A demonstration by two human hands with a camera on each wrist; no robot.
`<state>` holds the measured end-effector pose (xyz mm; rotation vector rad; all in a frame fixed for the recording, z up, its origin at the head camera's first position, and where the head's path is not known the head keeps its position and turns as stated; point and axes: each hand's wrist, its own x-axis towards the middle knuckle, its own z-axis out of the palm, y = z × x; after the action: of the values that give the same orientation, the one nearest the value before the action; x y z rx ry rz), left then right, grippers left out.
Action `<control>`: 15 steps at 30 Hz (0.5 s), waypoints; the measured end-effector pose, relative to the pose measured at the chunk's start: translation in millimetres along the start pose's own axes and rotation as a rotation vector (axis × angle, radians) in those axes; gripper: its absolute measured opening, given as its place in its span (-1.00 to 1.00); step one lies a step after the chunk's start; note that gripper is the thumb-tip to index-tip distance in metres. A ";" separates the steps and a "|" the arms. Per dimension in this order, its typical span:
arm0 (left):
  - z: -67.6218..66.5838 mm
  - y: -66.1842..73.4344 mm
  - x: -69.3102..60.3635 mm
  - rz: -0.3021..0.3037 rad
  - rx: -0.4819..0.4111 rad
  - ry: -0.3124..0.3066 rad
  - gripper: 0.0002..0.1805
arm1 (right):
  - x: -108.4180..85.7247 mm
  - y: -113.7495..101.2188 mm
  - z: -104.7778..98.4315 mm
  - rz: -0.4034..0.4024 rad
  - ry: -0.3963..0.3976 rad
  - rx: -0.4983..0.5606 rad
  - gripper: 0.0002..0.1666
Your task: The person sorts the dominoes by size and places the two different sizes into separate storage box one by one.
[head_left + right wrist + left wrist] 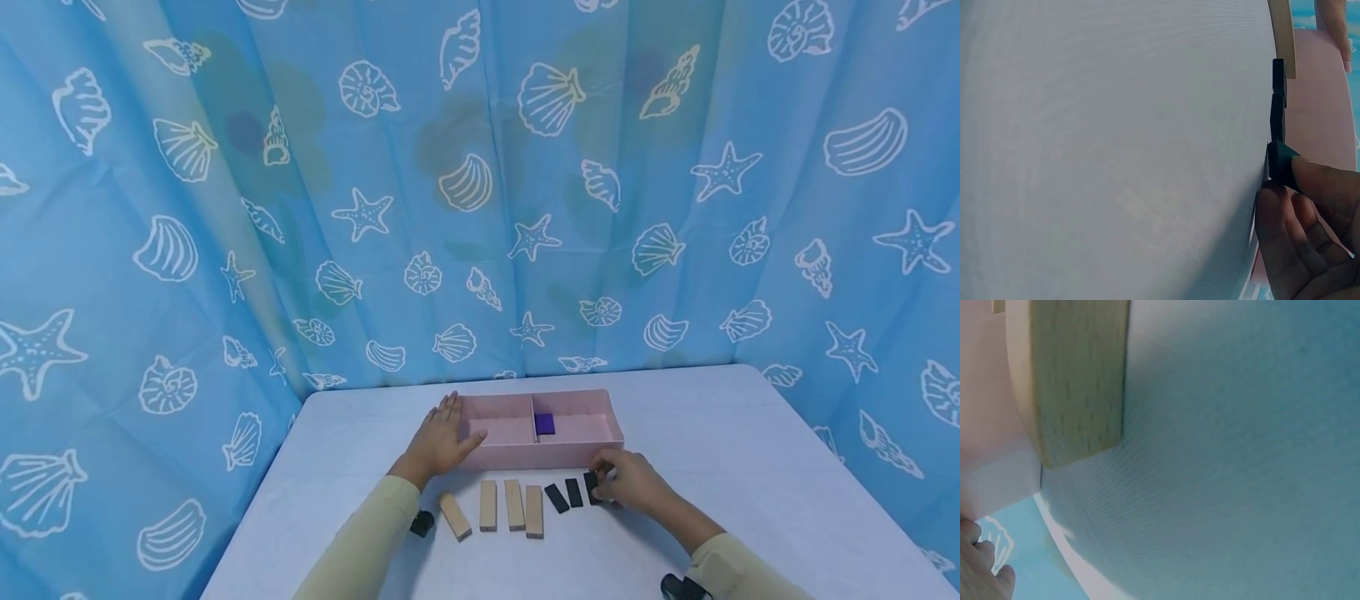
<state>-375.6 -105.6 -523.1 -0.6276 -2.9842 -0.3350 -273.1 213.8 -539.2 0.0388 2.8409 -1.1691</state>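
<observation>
My left hand (441, 439) rests on the left end of a pink two-part box (525, 457), its fingers stretched along the end and the thumb over the front rim. My right hand (630, 479), in front of the box's right part, pinches a black block (1280, 164) between thumb and fingers, low at the tabletop. Two more black blocks (573, 492) lie to its left in a row. Further left lie several light wooden blocks (488, 505), the leftmost slanted. One wooden block (1079, 381) looms close in the left wrist view.
A purple piece (544, 424) sits in the box's right compartment, against the divider. The white-covered table (690, 433) is backed by a blue shell-print curtain (480, 250) on the back and sides. Dark wrist devices (422, 523) show near both sleeves.
</observation>
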 end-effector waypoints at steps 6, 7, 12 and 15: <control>-1.2 0.2 -0.8 -0.003 -0.020 -0.012 0.00 | -0.6 -0.3 -0.7 0.004 -0.010 0.013 -0.62; -1.0 0.1 -1.0 -0.001 -0.025 -0.011 0.00 | -0.3 0.2 -0.6 0.003 -0.013 0.019 -0.60; 0.4 -1.1 -0.2 -0.002 -0.018 -0.009 0.01 | 2.3 2.6 -1.0 0.017 -0.034 0.087 -0.56; 1.0 -1.8 0.6 0.001 -0.015 -0.001 0.00 | 3.4 2.8 -1.9 0.029 -0.047 0.142 -0.54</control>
<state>-376.9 -106.7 -524.4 -0.6305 -2.9851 -0.3578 -276.5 217.1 -540.1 0.0583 2.7032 -1.3446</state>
